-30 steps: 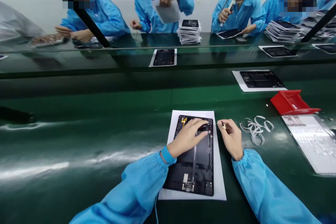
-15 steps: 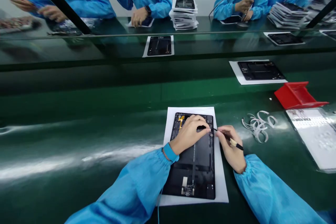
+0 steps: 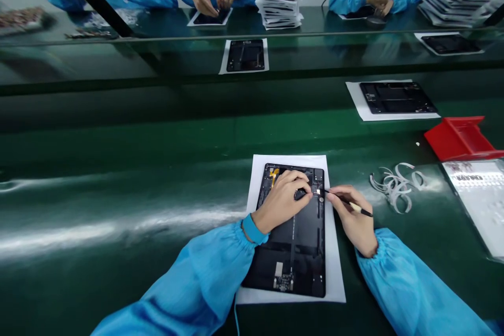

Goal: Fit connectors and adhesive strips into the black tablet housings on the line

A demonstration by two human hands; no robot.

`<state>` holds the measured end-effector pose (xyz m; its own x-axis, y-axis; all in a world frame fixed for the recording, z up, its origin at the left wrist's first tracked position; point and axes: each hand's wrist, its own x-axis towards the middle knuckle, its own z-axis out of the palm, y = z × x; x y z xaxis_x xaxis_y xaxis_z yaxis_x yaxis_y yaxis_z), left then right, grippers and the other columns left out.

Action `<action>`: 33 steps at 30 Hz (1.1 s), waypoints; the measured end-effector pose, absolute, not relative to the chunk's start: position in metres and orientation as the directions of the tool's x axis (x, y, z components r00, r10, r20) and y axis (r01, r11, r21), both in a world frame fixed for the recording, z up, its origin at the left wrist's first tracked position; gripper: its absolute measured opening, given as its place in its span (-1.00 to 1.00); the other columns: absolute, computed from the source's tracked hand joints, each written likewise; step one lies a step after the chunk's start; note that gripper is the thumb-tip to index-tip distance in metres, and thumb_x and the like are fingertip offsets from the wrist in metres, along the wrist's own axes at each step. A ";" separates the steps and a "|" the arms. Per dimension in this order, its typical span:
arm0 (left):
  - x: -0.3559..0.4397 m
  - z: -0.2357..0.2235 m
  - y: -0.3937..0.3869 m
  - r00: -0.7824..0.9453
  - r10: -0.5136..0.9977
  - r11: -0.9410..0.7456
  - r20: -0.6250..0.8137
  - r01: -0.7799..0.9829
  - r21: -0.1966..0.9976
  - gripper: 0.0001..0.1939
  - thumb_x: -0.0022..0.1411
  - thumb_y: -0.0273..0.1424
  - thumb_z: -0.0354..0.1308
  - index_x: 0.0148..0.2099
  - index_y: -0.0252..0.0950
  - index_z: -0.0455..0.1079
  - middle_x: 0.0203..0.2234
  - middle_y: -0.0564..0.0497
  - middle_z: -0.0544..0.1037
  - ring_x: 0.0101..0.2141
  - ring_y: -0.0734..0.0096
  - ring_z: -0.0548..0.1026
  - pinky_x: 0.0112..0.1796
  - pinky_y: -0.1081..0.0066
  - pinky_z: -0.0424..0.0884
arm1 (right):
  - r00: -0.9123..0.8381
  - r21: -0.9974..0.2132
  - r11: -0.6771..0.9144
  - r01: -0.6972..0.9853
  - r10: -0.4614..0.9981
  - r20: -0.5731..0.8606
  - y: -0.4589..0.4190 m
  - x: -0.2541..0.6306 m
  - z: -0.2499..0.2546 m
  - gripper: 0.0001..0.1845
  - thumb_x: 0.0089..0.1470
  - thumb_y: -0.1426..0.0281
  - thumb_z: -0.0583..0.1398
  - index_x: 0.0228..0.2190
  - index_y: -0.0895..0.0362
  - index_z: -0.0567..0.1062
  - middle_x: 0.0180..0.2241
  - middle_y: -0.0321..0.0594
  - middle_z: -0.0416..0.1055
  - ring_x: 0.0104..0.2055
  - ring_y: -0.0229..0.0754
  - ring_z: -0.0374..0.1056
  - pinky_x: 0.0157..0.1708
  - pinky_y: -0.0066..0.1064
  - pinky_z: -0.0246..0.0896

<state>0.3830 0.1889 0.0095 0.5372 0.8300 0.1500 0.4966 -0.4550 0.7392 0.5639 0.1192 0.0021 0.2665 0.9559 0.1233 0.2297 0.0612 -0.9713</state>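
Note:
An opened black tablet shell (image 3: pixel 309 241) lies on a sheet of white paper (image 3: pixel 335 278) in front of me. My left hand (image 3: pixel 284 197) rests over its upper part, fingers bent, thumb and index finger pinched near the right edge; what is between them, if anything, is too small to make out. A small white part (image 3: pixel 318 192) shows just beyond those fingertips. In my right hand (image 3: pixel 354 218) is a slim black tool with a cream band (image 3: pixel 356 207), perhaps tweezers. Its dark tip points left at the tablet's right edge, close to the left fingertips.
Curled white strips (image 3: pixel 397 186) lie to the right, near a red bin (image 3: pixel 462 139) and a clear plastic sheet bundle (image 3: pixel 478 205). Another tablet shell (image 3: pixel 399 98) sits farther back on paper. Beyond the ledge, co-workers in blue handle parts beside paper-layered stacks (image 3: pixel 279 5).
The view has shifted slightly. My left fingertips have drawn a little left, uncovering the white part; the tool remains at the edge. Opposite, a co-worker has both hands on a tablet now.

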 end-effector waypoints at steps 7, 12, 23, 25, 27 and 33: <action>0.384 0.011 0.188 0.541 0.827 -0.465 0.151 0.509 0.724 -0.93 0.13 -0.51 0.18 -0.37 -0.24 0.43 -0.14 0.00 0.47 -0.11 0.29 0.40 -0.04 0.23 0.29 | 0.248 -0.979 0.043 0.201 0.964 0.093 0.123 0.563 0.003 -0.90 0.09 0.31 0.29 -0.36 0.08 0.52 -0.37 -0.28 0.46 -0.33 -0.23 0.41 -0.28 -0.45 0.35; 0.385 0.010 0.188 0.533 0.835 -0.447 0.133 0.517 0.730 -0.92 0.09 -0.54 0.19 -0.39 -0.25 0.43 -0.12 0.00 0.47 -0.11 0.29 0.41 -0.02 0.21 0.28 | 0.260 -0.988 -0.010 0.157 0.965 0.032 0.125 0.564 -0.001 -0.84 0.04 0.27 0.32 -0.35 0.08 0.53 -0.35 -0.25 0.49 -0.30 -0.20 0.43 -0.25 -0.41 0.38; 0.387 0.012 0.189 0.511 0.851 -0.421 0.120 0.528 0.738 -0.91 0.06 -0.53 0.21 -0.43 -0.26 0.39 -0.13 0.01 0.49 -0.13 0.27 0.43 -0.04 0.19 0.28 | 0.246 -0.992 -0.042 0.121 0.969 -0.011 0.131 0.563 -0.002 -0.80 -0.03 0.24 0.36 -0.42 0.11 0.57 -0.37 -0.20 0.52 -0.32 -0.14 0.46 -0.30 -0.37 0.41; 0.387 0.011 0.190 0.515 0.848 -0.426 0.122 0.528 0.735 -0.91 0.06 -0.53 0.21 -0.43 -0.26 0.39 -0.12 0.02 0.49 -0.13 0.27 0.43 -0.05 0.19 0.29 | 0.235 -0.991 -0.040 0.128 0.972 -0.009 0.132 0.563 -0.002 -0.79 -0.04 0.22 0.36 -0.43 0.11 0.57 -0.37 -0.19 0.52 -0.32 -0.12 0.46 -0.30 -0.36 0.41; 0.387 0.011 0.190 0.519 0.846 -0.432 0.125 0.528 0.731 -0.91 0.05 -0.54 0.21 -0.43 -0.26 0.40 -0.12 0.02 0.49 -0.14 0.28 0.43 -0.05 0.20 0.29 | 0.221 -0.990 -0.037 0.139 0.975 -0.006 0.132 0.563 -0.001 -0.78 -0.03 0.21 0.36 -0.43 0.11 0.58 -0.37 -0.18 0.52 -0.31 -0.11 0.45 -0.29 -0.34 0.41; 0.387 0.013 0.190 0.512 0.848 -0.440 0.135 0.540 0.717 -0.92 0.06 -0.53 0.20 -0.43 -0.26 0.39 -0.13 0.01 0.50 -0.15 0.27 0.43 -0.05 0.19 0.30 | 0.214 -0.986 -0.037 0.162 0.977 -0.001 0.131 0.564 0.000 -0.76 -0.02 0.18 0.34 -0.43 0.11 0.58 -0.36 -0.17 0.52 -0.29 -0.09 0.45 -0.28 -0.30 0.41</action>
<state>0.3870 0.1897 0.0125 0.5123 0.8481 0.1351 0.5399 -0.4404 0.7174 0.5642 0.1312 -0.0005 0.2139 0.9769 -0.0011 0.1615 -0.0365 -0.9862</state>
